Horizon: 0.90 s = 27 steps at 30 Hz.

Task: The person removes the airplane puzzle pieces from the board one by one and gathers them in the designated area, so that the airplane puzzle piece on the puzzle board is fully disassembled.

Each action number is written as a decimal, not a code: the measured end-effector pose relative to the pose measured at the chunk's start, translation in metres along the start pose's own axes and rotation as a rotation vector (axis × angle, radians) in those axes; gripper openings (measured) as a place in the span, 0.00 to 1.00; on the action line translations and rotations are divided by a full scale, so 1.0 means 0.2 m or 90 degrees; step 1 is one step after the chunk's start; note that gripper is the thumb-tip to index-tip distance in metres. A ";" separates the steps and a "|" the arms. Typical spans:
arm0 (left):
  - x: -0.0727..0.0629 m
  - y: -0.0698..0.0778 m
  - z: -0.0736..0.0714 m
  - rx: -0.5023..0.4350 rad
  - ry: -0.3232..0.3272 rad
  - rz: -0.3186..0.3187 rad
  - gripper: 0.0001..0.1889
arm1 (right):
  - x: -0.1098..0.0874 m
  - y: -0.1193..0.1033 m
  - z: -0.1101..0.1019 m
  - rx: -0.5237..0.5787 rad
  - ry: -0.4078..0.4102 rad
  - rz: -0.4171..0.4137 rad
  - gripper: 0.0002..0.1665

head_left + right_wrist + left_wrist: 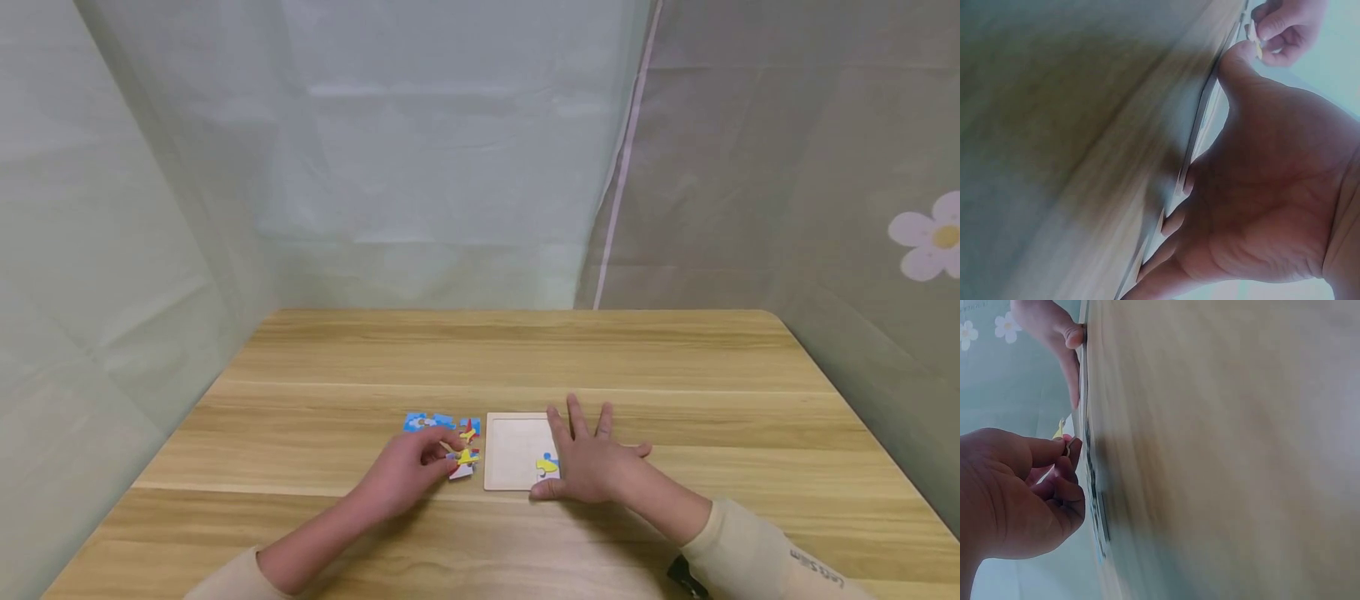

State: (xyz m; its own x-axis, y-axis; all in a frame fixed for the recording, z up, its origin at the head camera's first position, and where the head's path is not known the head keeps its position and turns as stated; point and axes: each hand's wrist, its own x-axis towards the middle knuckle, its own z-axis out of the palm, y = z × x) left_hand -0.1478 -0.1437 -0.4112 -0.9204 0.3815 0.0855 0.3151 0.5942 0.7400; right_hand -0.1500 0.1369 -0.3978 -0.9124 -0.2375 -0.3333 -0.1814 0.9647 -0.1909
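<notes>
My left hand (397, 473) pinches a yellow, red and white jigsaw puzzle piece (467, 456) between thumb and fingertips, just left of the square wooden puzzle tray (512, 454). In the left wrist view, a thin edge of this piece (1059, 430) shows at the fingertips, close over the table. My right hand (596, 468) lies with fingers spread over the tray's right side, its thumb at the near edge. Inside the tray's lower right corner sits a yellow and blue puzzle piece (547, 465), partly covered by that hand.
Blue puzzle pieces (427, 422) lie on the table beyond the left hand. Beside them is a piece with red and yellow (469, 429), close to the tray's left edge. The wooden table (525, 354) reaches back to hanging cloth (442, 167).
</notes>
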 end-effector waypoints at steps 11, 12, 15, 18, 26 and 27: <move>-0.07 -0.06 -0.07 -0.021 -0.008 -0.034 0.05 | 0.00 0.00 0.00 0.013 -0.001 -0.003 0.76; -0.08 -0.07 -0.08 -0.021 -0.010 -0.036 0.05 | 0.00 0.00 0.00 0.012 0.000 -0.004 0.76; -0.09 -0.08 -0.09 -0.021 -0.017 -0.038 0.04 | 0.00 0.00 0.00 0.010 0.001 -0.006 0.76; -0.10 -0.09 -0.10 -0.014 -0.021 -0.043 0.04 | -0.01 0.01 0.00 0.009 0.001 -0.008 0.76; -0.12 -0.10 -0.12 0.012 -0.021 -0.051 0.04 | 0.00 0.01 0.00 0.006 -0.002 -0.014 0.77; -0.12 -0.10 -0.12 0.012 -0.022 -0.049 0.04 | 0.00 0.01 0.00 0.005 -0.003 -0.014 0.77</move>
State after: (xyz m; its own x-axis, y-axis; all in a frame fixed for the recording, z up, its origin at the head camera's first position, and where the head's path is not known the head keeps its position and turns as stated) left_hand -0.1380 -0.1813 -0.4121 -0.9336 0.3583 0.0046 0.2476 0.6357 0.7311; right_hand -0.1500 0.1392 -0.3975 -0.9064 -0.2587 -0.3340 -0.1980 0.9585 -0.2052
